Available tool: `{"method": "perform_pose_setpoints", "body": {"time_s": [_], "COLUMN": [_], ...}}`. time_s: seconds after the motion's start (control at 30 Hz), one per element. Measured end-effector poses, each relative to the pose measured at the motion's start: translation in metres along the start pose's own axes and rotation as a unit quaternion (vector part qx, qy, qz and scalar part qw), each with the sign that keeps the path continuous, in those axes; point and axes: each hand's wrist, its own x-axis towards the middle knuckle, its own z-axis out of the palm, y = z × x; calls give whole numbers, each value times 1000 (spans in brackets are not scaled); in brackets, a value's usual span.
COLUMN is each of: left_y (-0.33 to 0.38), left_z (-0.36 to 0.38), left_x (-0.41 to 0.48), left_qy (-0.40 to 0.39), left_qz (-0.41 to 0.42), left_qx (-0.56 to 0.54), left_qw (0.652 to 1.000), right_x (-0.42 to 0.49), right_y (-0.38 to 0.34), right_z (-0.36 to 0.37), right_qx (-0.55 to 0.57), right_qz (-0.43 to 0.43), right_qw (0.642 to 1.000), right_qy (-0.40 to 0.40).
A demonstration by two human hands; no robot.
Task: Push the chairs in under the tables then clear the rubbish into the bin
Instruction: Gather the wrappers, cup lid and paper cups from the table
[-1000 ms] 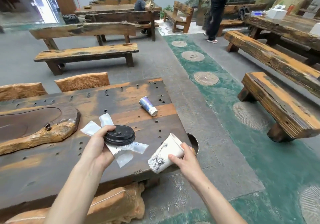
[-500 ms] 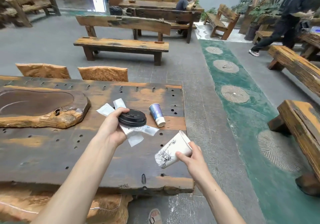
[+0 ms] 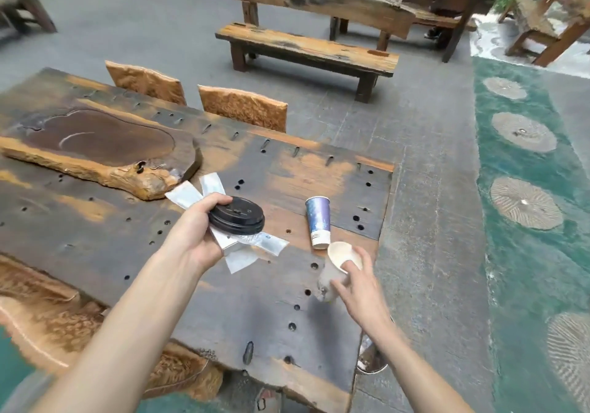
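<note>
My left hand (image 3: pixel 196 234) grips a stack of black cup lids (image 3: pixel 238 215) together with several white paper wrappers (image 3: pixel 252 245), held above the dark wooden table (image 3: pixel 95 230). My right hand (image 3: pixel 360 282) holds a white paper cup (image 3: pixel 338 261), blurred, its mouth facing up and away. Just beyond it a blue paper cup (image 3: pixel 317 222) lies on its side on the table. Two carved wooden chair backs (image 3: pixel 244 108) stand tucked against the table's far edge. A metal bin (image 3: pixel 370 356) shows under my right forearm, beside the table's right edge.
A carved wooden tea tray (image 3: pixel 102 144) lies on the table's left part. A chair (image 3: pixel 111 342) stands at the near edge below my left arm. A wooden bench (image 3: pixel 306 49) and more tables stand behind. Green patterned flooring (image 3: pixel 526 253) runs along the right.
The view has swung left and tilted down. My right hand with the white cup has moved forward to just beside the blue cup. My left hand keeps the lids and wrappers.
</note>
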Motion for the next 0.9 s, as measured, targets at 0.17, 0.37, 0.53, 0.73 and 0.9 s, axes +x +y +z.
{"method": "perform_pose_setpoints", "body": {"time_s": [0.17,0.37,0.53,0.73,0.9], "left_y": [-7,-11,-25,-32,-28], "left_z": [1,7,14,11,-3], "left_x": [6,8,13,20,21], "left_qy": [68,97,107,125,148], "left_qz": [27,55,51,50,66], "left_qx": [-26,-67,-85,-101,-102], "left_qw": [997,992,989,986,982], "right_x": [28,28,29,51,123], "right_y": [27,64,57,56,45], "right_z": [60,70,52,17,14], "right_qx": [-100,-159,-176,-108,-10], "right_qz": [-80,-122,-150,-209,-48], "right_qw": [985,965,952,964,998], "right_qy": [-115,-170,-200,-125,-50]}}
